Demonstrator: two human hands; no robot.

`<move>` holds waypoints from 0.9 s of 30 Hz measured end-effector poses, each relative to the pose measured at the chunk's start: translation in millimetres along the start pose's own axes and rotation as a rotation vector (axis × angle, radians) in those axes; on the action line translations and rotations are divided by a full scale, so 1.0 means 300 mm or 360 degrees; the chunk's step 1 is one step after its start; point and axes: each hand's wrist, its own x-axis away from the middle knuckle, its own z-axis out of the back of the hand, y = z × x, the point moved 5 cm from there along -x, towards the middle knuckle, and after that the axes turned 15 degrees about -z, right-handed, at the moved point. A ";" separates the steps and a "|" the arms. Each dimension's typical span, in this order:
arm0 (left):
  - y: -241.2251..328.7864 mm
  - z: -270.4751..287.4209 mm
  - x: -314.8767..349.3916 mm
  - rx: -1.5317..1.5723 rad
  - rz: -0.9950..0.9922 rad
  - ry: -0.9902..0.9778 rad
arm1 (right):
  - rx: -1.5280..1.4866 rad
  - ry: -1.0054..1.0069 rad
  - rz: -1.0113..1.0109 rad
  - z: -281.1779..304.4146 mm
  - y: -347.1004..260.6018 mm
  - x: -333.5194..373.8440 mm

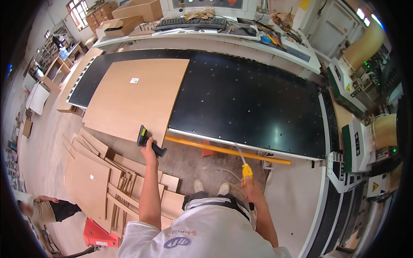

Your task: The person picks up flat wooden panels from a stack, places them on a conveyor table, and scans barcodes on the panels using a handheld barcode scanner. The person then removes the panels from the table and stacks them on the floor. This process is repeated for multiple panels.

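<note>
My left hand (pixel 148 150) is closed around the grip of a black handheld barcode scanner (pixel 142 135), held by the near edge of a large brown board (pixel 137 99). A small white label (pixel 134 80) sits on that board, which covers the left part of a black machine table (pixel 249 94) and overhangs its near edge. Lower right, my right hand (pixel 254 191) grips a yellow air blow gun (pixel 247 172), whose thin nozzle points up toward the table's near edge. A yellow-orange bar (pixel 228 150) runs along below that edge.
Stacked brown boards and strips (pixel 97 180) lean at the lower left, near a red pallet jack (pixel 100 234) and another person (pixel 47 208). Behind the table, a shelf bears a keyboard (pixel 189 24), gloves (pixel 200 13) and tools. Machine heads with hoses (pixel 365 47) stand at right.
</note>
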 end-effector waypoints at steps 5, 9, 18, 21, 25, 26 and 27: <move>-0.009 0.004 -0.002 0.0006 0.0009 -0.0022 | -0.0465 0.0500 -0.0003 0.160 0.033 -0.025; -0.035 0.023 -0.014 0.0014 0.0011 -0.0021 | -0.0667 0.0670 0.0033 0.227 0.062 -0.009; 0.001 0.006 -0.001 -0.0020 0.0006 -0.0046 | -0.0683 0.0729 0.0019 0.260 0.099 -0.010; -0.006 0.002 -0.008 -0.0023 0.0017 -0.0063 | -0.0709 0.0732 -0.0020 0.280 0.098 -0.016; -0.031 0.014 -0.020 0.0002 0.0057 -0.0056 | -0.0697 0.0775 -0.0014 0.303 0.112 -0.020; -0.024 0.011 -0.011 -0.0018 0.0094 -0.0081 | -0.0701 0.0790 -0.0021 0.312 0.120 -0.021; -0.019 0.004 -0.004 -0.0038 0.0131 -0.0106 | -0.0705 0.0805 -0.0027 0.320 0.128 -0.023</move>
